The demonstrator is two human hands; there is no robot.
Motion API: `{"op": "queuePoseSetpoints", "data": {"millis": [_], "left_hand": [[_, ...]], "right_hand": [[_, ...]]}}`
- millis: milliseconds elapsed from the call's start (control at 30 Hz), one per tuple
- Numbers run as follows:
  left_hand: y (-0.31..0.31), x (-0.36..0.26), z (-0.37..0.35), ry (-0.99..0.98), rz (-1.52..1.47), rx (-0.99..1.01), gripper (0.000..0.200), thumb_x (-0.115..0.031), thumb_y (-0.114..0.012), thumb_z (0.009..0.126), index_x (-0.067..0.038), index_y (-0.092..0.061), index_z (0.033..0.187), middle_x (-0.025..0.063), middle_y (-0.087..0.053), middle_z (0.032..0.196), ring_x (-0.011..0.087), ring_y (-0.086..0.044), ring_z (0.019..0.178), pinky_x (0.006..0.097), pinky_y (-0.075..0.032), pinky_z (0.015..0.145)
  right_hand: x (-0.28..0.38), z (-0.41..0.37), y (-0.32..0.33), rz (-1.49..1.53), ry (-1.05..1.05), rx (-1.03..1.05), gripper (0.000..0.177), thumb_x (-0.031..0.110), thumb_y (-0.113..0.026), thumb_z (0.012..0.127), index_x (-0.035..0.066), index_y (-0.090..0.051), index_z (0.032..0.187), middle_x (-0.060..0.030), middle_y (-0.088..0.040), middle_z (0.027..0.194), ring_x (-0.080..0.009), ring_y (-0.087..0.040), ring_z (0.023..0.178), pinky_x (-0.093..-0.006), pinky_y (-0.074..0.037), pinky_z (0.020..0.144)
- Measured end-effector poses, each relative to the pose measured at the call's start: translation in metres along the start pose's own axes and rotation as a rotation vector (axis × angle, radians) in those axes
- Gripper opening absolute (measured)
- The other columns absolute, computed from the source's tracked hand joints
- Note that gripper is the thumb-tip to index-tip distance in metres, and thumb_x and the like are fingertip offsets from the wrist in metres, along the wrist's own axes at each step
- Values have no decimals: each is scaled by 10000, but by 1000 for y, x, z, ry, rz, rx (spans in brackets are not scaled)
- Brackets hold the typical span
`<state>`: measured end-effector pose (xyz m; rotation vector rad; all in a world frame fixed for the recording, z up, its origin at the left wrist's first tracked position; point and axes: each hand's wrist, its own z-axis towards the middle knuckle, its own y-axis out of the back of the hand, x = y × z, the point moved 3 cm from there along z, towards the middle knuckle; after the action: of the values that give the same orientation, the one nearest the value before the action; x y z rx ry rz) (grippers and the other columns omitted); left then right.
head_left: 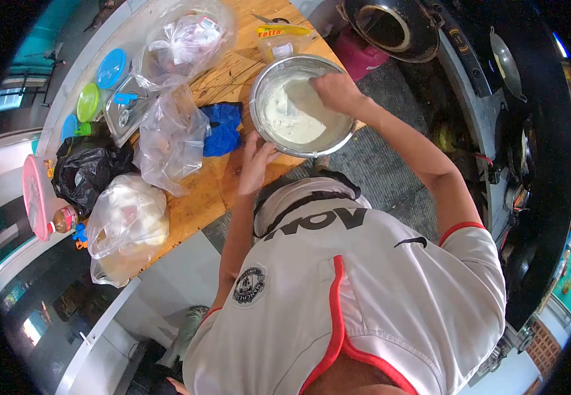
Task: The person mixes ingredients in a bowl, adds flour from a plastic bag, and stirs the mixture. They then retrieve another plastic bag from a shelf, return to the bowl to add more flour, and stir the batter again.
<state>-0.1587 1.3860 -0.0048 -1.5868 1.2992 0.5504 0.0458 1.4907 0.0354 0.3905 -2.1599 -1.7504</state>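
Observation:
A metal mixing bowl (pixel 347 137) stands at the edge of the wooden table, holding a pale, creamy white mixture (pixel 285 118). My left hand (pixel 256 161) grips the near left side of the bowl, fingers along its outer wall. Over the right part of the bowl, my right hand (pixel 338 93) is closed, its fingers curled down toward the mixture. Whatever it may hold is hidden by the hand and blurred. Beside the bowl's left wall lies a blue plastic bag (pixel 222 129). Just behind the bowl sits a yellow-topped clear packet (pixel 282 43).
Clear plastic bags (pixel 173 131) and a black bag (pixel 91 168) cover the left of the wooden table (pixel 193 207). Lids, a pink container (pixel 35 197) and a bottle (pixel 65 218) line the far left. A large wok (pixel 390 29) and a pink gas cylinder (pixel 362 56) are at back right.

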Motion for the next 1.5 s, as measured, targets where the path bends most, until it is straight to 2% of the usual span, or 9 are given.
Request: {"op": "queuePoseSetpoints", "data": {"millis": [133, 233, 333, 700, 800, 933, 1067, 1200, 1500], "left_hand": [[7, 5, 3, -37, 14, -8, 333, -85, -481, 840, -36, -399, 1159, 92, -483, 1109, 186, -511, 1007, 356, -460, 852], [2, -5, -2, -32, 41, 27, 326, -84, -471, 845, -44, -400, 1161, 90, -495, 1095, 184, -521, 989, 351, -472, 829], [5, -4, -1, -41, 79, 48, 324, -81, -464, 847, -49, -399, 1163, 90, -501, 1086, 183, -526, 978, 348, -482, 812], [10, -3, 2, -11, 48, 57, 369, -90, -469, 836, -34, -374, 1187, 105, -427, 1155, 195, -515, 990, 335, -507, 767], [15, 0, 6, -14, 52, 78, 377, -94, -469, 834, -29, -372, 1192, 101, -436, 1143, 194, -516, 988, 331, -505, 767], [13, -15, 6, -23, 76, 21, 383, -115, -476, 828, -33, -389, 1192, 89, -470, 1122, 181, -521, 982, 314, -494, 766], [10, -38, 15, -74, 141, 17, 368, -150, -479, 830, -39, -423, 1175, 87, -493, 1127, 162, -528, 967, 300, -485, 747], [6, -63, 23, -62, 198, 95, 347, -107, -476, 819, -21, -432, 1152, 78, -488, 1088, 160, -516, 961, 289, -505, 718], [13, -62, 33, -201, 378, 73, 321, -160, -493, 827, -48, -462, 1126, 49, -519, 1053, 132, -554, 887, 283, -492, 700]], "right_hand": [[29, -15, -23, 96, 143, 136, 197, 92, -587, 671, 50, -611, 862, -156, -625, 784, -284, -629, 777, -405, -504, 633], [8, -10, -15, 66, -85, 76, 190, 94, -526, 720, 66, -579, 900, -166, -611, 738, -313, -623, 704, -422, -497, 605], [37, -18, -13, 31, 55, 105, 203, 93, -529, 719, 67, -578, 914, -158, -615, 755, -297, -629, 711, -407, -504, 599], [22, 6, -10, 76, -183, 63, 205, 90, -608, 667, 36, -617, 865, -167, -623, 840, -293, -625, 797, -376, -513, 682], [41, 4, -10, 46, 34, 49, 182, 112, -594, 693, 56, -623, 864, -148, -629, 817, -267, -635, 760, -377, -517, 648], [14, 12, -21, -19, -82, 0, 191, 110, -551, 725, 70, -623, 897, -124, -633, 758, -288, -633, 675, -398, -512, 583], [38, 5, -7, -49, 238, 81, 272, 90, -552, 713, 100, -589, 983, -115, -625, 759, -280, -629, 694, -383, -510, 582], [22, 13, 20, -40, 378, -358, 254, 71, -544, 700, 87, -562, 953, -107, -539, 853, -270, -603, 725, -360, -500, 566], [-34, -20, -5, -58, 43, -86, 169, 91, -553, 695, 61, -595, 856, -144, -596, 761, -296, -613, 730, -392, -499, 608]]}}
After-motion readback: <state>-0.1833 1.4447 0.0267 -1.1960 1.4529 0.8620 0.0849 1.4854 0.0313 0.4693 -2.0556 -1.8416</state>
